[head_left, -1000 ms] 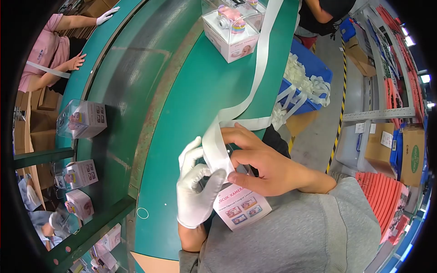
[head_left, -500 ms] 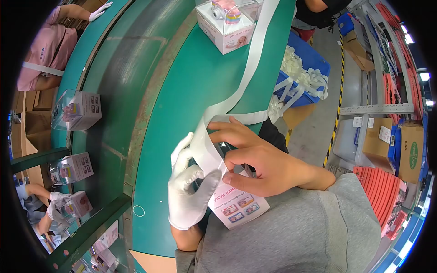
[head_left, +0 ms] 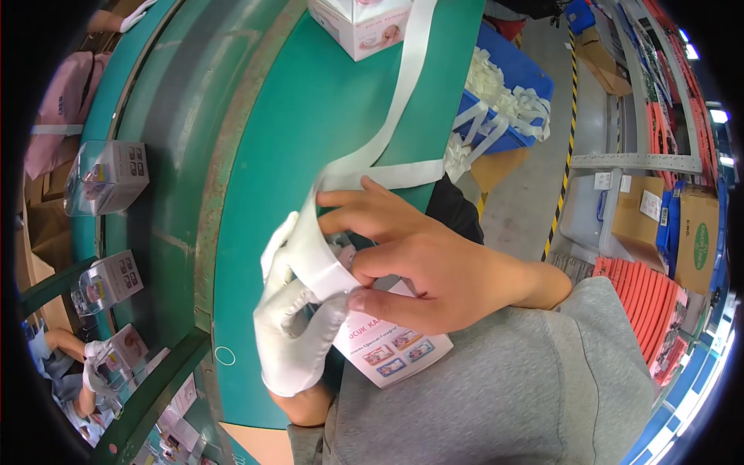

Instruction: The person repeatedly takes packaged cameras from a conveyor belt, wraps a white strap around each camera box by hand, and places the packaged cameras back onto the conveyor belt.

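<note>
Near the front edge of the green table, a wide white ribbon [head_left: 376,146] runs down to my hands and loops over the top of a white and pink camera box [head_left: 399,353]. My left hand [head_left: 298,333], in a white glove, is closed with its thumb pressing the ribbon at the box. My right hand [head_left: 422,260] is bare; its thumb and index finger pinch the ribbon edge beside the left thumb, with its other fingers bent over the loop. The clear upper part of the box is mostly hidden by my hands and the ribbon.
Another camera box [head_left: 372,32] stands farther up the green table [head_left: 263,186]. Across the conveyor belt [head_left: 167,186] are more boxes [head_left: 124,182] and co-workers' gloved hands [head_left: 97,368]. A blue bin [head_left: 535,81] on the right holds white ribbon bows [head_left: 496,89].
My hands, the ribbon and the box sit farther left in the picture; the surroundings have shifted left and up too. Both hands keep nearly the same hold on the ribbon.
</note>
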Demonstrator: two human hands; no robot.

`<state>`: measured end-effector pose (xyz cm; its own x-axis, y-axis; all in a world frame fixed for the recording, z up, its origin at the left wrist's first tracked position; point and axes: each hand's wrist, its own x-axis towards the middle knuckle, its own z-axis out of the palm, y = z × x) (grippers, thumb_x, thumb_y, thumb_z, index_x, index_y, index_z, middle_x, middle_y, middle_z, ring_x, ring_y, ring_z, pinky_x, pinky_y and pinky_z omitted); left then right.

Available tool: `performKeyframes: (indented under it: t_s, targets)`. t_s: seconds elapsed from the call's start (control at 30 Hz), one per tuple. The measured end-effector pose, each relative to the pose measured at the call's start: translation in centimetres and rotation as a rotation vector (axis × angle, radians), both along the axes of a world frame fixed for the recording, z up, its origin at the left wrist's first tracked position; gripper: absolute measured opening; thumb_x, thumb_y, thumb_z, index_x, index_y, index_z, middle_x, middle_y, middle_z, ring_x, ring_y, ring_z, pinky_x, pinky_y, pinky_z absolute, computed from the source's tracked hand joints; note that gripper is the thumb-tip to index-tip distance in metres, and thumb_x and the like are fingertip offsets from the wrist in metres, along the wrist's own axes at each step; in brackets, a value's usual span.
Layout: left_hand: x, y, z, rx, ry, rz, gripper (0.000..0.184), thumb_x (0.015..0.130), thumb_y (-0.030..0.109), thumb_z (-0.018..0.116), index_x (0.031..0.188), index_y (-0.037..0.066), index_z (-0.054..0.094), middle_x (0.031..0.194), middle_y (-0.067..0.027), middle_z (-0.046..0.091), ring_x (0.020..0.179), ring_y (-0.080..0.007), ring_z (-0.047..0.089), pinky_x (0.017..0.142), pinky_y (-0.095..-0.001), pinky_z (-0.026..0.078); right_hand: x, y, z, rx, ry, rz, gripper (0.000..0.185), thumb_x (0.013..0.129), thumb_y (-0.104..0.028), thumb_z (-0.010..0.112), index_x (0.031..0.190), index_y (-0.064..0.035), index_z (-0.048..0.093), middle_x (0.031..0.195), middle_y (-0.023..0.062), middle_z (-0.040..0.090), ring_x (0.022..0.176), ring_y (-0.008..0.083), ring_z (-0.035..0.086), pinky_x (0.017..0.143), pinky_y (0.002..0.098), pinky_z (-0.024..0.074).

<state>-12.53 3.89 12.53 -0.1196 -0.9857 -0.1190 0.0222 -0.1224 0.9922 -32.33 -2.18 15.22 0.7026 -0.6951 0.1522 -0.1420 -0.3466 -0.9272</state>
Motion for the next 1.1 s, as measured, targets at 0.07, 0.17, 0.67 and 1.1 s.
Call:
performKeyframes:
  t_s: [0.07, 0.17, 0.67, 1.1]
  targets:
    - [-0.4, 0.2, 0.5, -0.027, -0.023, 0.045, 0.030, 0.072, 0.003, 0.083, 0.101, 0.004, 0.079, 0.137, -0.0197, 0.064, 0.139, -0.0386, 0.047, 0.109, -0.0487, 0.041, 0.3, 0.3, -0.1, -0.086, 0.016, -0.047, 0.008, 0.086, -0.007, 0.069, 0.080, -0.0036, 0.064, 0.130, 0.0157, 0.055, 0.136, 0.0398, 0.041, 0.113, 0.0570, 0.0248]
    - [-0.7, 1.0, 0.3, -0.039, -0.046, 0.084, 0.029, 0.072, 0.004, 0.084, 0.100, 0.004, 0.080, 0.136, -0.0207, 0.065, 0.137, -0.0377, 0.049, 0.108, -0.0481, 0.041, 0.4, 1.0, -0.2, -0.158, 0.037, -0.096, 0.010, 0.085, -0.008, 0.070, 0.078, -0.0027, 0.067, 0.121, 0.0133, 0.057, 0.130, 0.0371, 0.044, 0.107, 0.0507, 0.0340]
    - [-0.2, 2.2, -0.1, -0.054, -0.068, 0.168, 0.037, 0.068, 0.006, 0.087, 0.105, 0.004, 0.079, 0.130, -0.0205, 0.067, 0.118, -0.0315, 0.060, 0.095, -0.0423, 0.050, 1.8, 2.7, -1.1, -0.204, -0.004, -0.141, 0.008, 0.083, -0.007, 0.069, 0.086, -0.0024, 0.063, 0.121, 0.0148, 0.056, 0.124, 0.0351, 0.047, 0.100, 0.0468, 0.0383]
    - [1.4, 3.6, 0.3, -0.002, -0.034, 0.172, 0.048, 0.063, 0.006, 0.089, 0.109, 0.004, 0.078, 0.126, -0.0163, 0.069, 0.117, -0.0324, 0.061, 0.092, -0.0408, 0.050, 3.0, 4.0, -0.9, -0.052, -0.070, -0.123, 0.014, 0.079, -0.002, 0.070, 0.083, -0.0040, 0.057, 0.123, 0.0142, 0.058, 0.113, 0.0335, 0.049, 0.096, 0.0411, 0.0395]
